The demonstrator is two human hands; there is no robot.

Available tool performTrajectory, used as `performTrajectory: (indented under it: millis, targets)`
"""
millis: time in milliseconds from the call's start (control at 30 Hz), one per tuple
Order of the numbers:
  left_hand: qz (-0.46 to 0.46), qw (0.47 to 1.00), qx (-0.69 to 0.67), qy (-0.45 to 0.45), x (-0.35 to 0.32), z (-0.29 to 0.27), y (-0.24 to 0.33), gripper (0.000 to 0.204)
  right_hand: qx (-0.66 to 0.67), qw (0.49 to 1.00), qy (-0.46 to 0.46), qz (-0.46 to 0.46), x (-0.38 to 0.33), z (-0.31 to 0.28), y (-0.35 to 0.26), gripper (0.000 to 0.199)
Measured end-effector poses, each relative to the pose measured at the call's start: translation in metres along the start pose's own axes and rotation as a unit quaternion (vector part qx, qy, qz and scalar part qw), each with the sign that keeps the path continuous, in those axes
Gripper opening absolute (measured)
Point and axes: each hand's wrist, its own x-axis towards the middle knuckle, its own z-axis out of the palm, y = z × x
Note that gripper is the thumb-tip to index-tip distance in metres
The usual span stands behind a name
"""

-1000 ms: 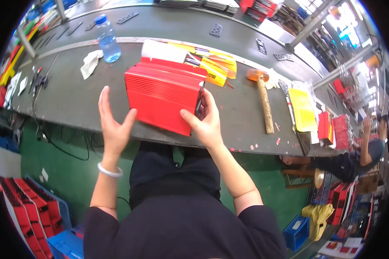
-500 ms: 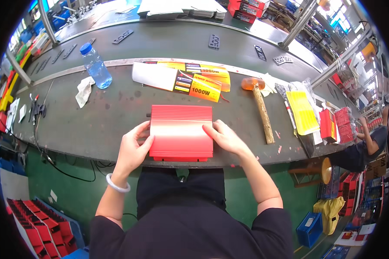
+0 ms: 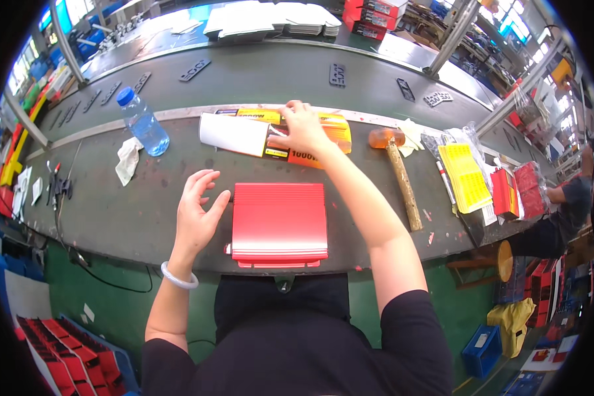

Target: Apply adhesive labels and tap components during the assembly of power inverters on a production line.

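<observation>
Red ribbed box (image 3: 279,222) lies flat at the near edge of the grey table (image 3: 112,218), directly in front of the person, long side across the body. Nothing rests on top of it.

Left hand (image 3: 198,212): fingers spread and apart, holding nothing, palm turned toward the box's left side, just beside it; touching or not, cannot tell. A pale bangle (image 3: 178,277) sits on that wrist.

Right hand (image 3: 301,129): reached out past the box to the far side, fingers curled down onto a stack of flat orange and yellow packaging sleeves (image 3: 310,135). It presses or pinches the top one; a full grip cannot be made out. The forearm runs along the right of the red box without crossing it.

Around:
- White flat sheet (image 3: 234,134) at the left end of the sleeve stack, touching it.
- Clear water bottle (image 3: 142,123) with blue cap, upright, well left of the stack; crumpled white cloth (image 3: 127,160) just beside it.
- Wooden-handled mallet (image 3: 399,178) with orange head, lying right of the right forearm, handle pointing toward the near edge.
- Yellow label sheets (image 3: 464,177) in clear wrap and red packs (image 3: 515,191) further right.
- Another person (image 3: 561,204) at the far right edge.
</observation>
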Motion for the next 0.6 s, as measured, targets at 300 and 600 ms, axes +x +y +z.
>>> performTrajectory:
  millis: [300,600]
  targets:
    - [-0.014,0.998,-0.061,-0.024,0.023,0.005,-0.024,0.044,-0.042,0.994,0.045,-0.088,0.002,0.026,-0.006,0.048]
    - [0.035,0.998,-0.042,-0.033,0.044,0.012,-0.014,0.05,0.283,0.956,-0.034,-0.074,-0.005,-0.018,-0.021,0.021]
